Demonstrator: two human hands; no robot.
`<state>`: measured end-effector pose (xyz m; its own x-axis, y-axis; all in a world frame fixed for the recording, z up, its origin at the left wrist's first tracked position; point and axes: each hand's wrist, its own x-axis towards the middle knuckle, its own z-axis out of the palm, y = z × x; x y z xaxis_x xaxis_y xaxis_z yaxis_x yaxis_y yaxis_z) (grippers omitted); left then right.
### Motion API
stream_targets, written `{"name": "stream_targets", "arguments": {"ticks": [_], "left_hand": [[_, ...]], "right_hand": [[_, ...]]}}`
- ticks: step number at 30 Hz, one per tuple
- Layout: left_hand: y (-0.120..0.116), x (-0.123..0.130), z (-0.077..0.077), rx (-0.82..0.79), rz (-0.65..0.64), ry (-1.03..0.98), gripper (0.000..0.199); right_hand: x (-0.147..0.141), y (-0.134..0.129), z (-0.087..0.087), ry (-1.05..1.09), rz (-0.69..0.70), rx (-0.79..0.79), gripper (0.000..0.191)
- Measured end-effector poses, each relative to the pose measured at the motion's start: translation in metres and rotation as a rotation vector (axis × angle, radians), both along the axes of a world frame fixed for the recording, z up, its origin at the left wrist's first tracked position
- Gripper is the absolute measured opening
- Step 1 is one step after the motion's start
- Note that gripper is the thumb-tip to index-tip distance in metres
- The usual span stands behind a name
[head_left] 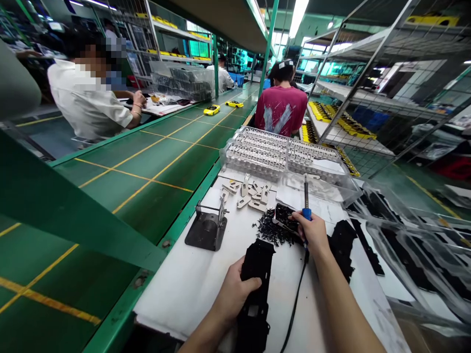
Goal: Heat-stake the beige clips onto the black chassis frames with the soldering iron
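Left hand [235, 289], near edge of the white-topped table [184, 304]: fingers wrapped over a long black plastic frame [255, 294], gripping it; the frame lies on the table, running near to far.

Right hand [312, 234]: closed around the blue grip of a soldering iron [306, 213], metal shaft pointing far and up, black cord [295, 314] trailing near. A small black part [285, 218] sits just left of the fingers; contact unclear.

Loose black pieces [270, 229] are heaped beside it. Pale parts [246, 193] lie farther on, in front of a clear tray [283, 152] of silver parts. A metal iron stand [206, 228] stands left, next to a green conveyor belt [147, 166] carrying two yellow model cars [212, 110].
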<state>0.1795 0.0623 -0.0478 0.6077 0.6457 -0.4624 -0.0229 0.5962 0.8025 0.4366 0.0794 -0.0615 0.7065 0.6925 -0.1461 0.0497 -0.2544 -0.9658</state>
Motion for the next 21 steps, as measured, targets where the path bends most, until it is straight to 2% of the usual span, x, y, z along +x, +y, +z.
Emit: {"name": "stream_targets", "arguments": {"ticks": [3,6,9,12,15,18,21], "left_hand": [[-0.001,0.003,0.006,-0.038,0.009,0.017,0.026],[-0.003,0.005,0.016,-0.090,-0.028,-0.010,0.043],[-0.005,0.007,0.027,-0.108,-0.064,-0.042,0.049],[-0.009,0.007,0.038,-0.118,-0.048,-0.050,0.048],[-0.011,0.005,0.046,-0.233,-0.026,-0.052,0.048],[-0.011,0.000,0.053,-0.366,0.007,-0.112,0.051],[-0.011,-0.003,0.059,-0.419,0.032,-0.182,0.053]], "right_hand": [[-0.010,-0.011,0.017,0.271,0.037,0.135,0.049],[-0.024,-0.027,0.036,0.468,0.075,0.243,0.046],[-0.039,-0.044,0.051,0.602,0.081,0.309,0.039],[-0.054,-0.058,0.062,0.687,0.064,0.333,0.033],[-0.066,-0.068,0.069,0.734,0.035,0.335,0.029],[-0.074,-0.077,0.070,0.680,0.042,0.321,0.029],[-0.079,-0.084,0.068,0.629,0.121,0.307,0.028]]}}
